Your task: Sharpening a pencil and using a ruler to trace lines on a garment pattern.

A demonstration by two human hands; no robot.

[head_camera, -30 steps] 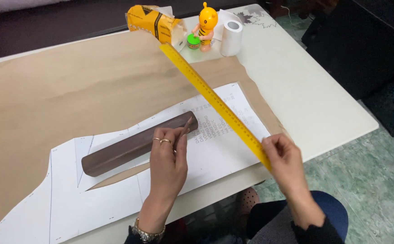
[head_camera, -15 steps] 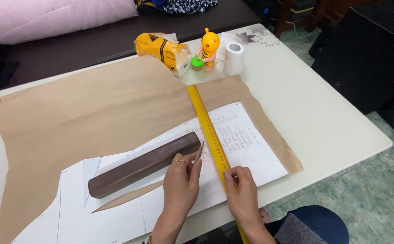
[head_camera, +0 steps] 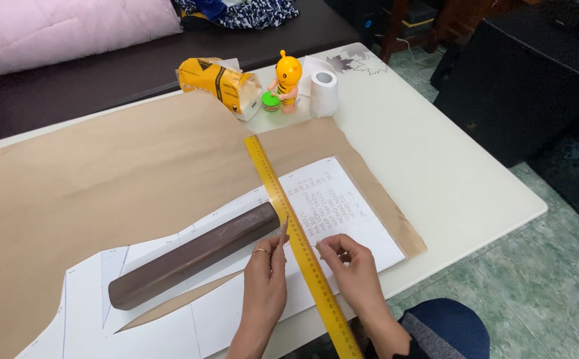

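Ruler (head_camera: 294, 234) has swung from diagonal w/ its end up by the yellow box (head_camera: 218, 81) to lying flat across the white pattern (head_camera: 343, 219), so it's lined up now. Left hand (head_camera: 267, 274) fingertips press its left edge, right hand (head_camera: 349, 266) pinches the other side.

We take this for a room at home used for sewing pattern work: a white table (head_camera: 436, 166) in the middle of the frame carries brown pattern paper (head_camera: 103, 173) and a yellow ruler (head_camera: 289, 226). A pink cushion (head_camera: 57, 30) lies upper left, a bee toy (head_camera: 287, 80) stands at top centre, and green floor tiles (head_camera: 535, 292) show lower right
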